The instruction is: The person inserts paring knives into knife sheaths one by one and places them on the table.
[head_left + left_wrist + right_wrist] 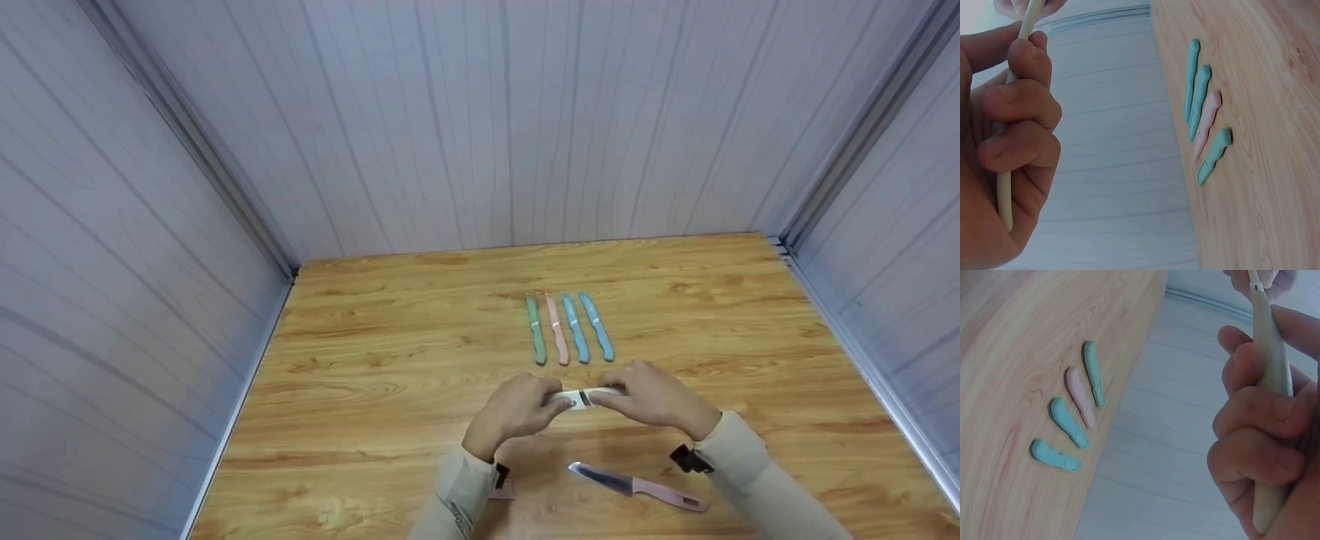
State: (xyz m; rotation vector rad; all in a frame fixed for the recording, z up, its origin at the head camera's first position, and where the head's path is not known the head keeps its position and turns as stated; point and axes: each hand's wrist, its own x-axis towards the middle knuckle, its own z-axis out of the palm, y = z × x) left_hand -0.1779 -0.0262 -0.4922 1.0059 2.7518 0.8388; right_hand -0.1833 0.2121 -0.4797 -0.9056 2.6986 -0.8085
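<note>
My right hand [660,397] grips the white handle of a knife [1272,349], fingers curled round it. The left hand [517,409] holds the knife's white sheath [1028,19], seen edge-on as a thin strip in the left wrist view. A short dark band of blade [586,398] shows between sheath and handle; most of the blade is hidden. Below the hands, a pink-handled knife [660,491] lies with its blade bare. Near the left cuff, a flat pink piece [502,490] is partly covered by the sleeve.
Farther back, a green knife [535,330], a pink knife [556,330] and two blue knives [575,328] lie in a row on the wooden table [375,360], blades covered in matching colours. Pale panel walls [465,135] stand behind and at both sides.
</note>
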